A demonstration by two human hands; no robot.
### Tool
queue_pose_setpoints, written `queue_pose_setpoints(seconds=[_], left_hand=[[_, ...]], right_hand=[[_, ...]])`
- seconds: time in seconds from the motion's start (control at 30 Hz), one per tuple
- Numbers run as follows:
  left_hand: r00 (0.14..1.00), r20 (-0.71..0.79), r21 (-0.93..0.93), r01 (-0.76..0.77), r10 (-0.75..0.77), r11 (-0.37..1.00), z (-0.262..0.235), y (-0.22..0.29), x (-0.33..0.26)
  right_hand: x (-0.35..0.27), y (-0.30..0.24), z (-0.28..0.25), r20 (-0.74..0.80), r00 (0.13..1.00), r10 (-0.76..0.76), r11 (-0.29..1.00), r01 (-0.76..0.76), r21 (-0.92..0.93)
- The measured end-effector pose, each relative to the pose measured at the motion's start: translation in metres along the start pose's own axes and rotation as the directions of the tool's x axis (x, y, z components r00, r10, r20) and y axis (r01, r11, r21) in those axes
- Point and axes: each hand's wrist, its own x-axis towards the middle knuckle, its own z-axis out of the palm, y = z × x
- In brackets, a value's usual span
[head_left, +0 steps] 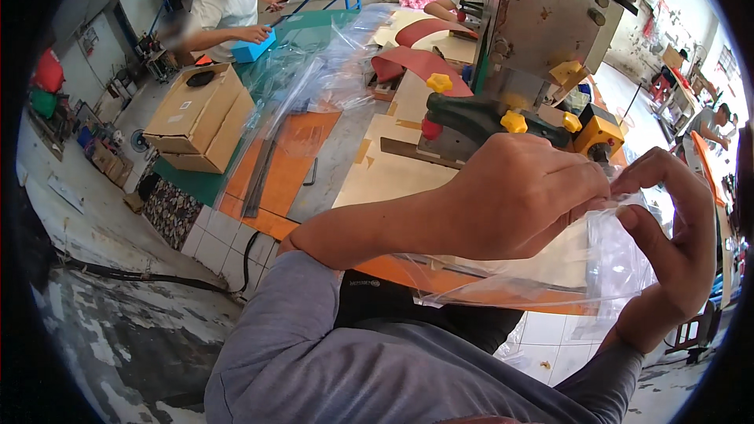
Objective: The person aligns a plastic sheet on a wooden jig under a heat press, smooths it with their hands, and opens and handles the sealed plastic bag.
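Note:
My left hand (522,192) reaches across to the right with its fingers curled closed. Close beside it is my right hand (679,228), its thumb and fingers bent into a pinch. Between the two sets of fingertips is a transparent plastic sheet (616,267), which hangs down over the front right of the worktable. Part of it is hidden behind my hands. Just beyond my left hand stands a metal press (534,27) with a dark green clamp arm (479,114) and yellow star-shaped knobs (514,122).
A pale board (385,161) lies under the press. Loose transparent sheets (330,82) cover the table's far left, near a cardboard box (196,114). Across the table a person (232,12) handles a blue box (253,47). A yellow control box (598,137) sits right of the press.

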Motion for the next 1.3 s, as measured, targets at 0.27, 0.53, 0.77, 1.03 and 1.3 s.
queue_pose_setpoints(seconds=[0.27, 0.53, 0.77, 1.03, 1.3], left_hand=[[0.902, 0.306, -0.397, 0.412, -0.305, 0.820, -0.019, 0.011, 0.003], [0.762, 0.511, -0.267, 0.581, -0.398, 0.769, -0.040, -0.001, -0.009], [0.780, 0.426, -0.204, 0.576, -0.458, 0.792, -0.082, -0.025, -0.012], [0.762, 0.134, -0.439, 0.619, -0.634, 0.651, -0.102, -0.045, 0.006], [0.792, -0.145, -0.588, 0.413, -0.593, 0.695, -0.069, -0.059, -0.003]], right_hand=[[0.001, -0.006, -0.010, -0.046, 0.990, 0.132, 0.987, -0.126, 0.104], [-0.014, 0.054, -0.050, -0.162, 0.941, 0.296, 0.952, -0.278, 0.124], [-0.030, 0.094, -0.092, -0.182, 0.799, 0.573, 0.807, -0.589, -0.048], [-0.020, 0.105, -0.017, -0.521, 0.787, 0.330, 0.841, 0.005, 0.541], [-0.011, 0.114, 0.015, -0.569, 0.717, 0.403, 0.825, -0.015, 0.566]])
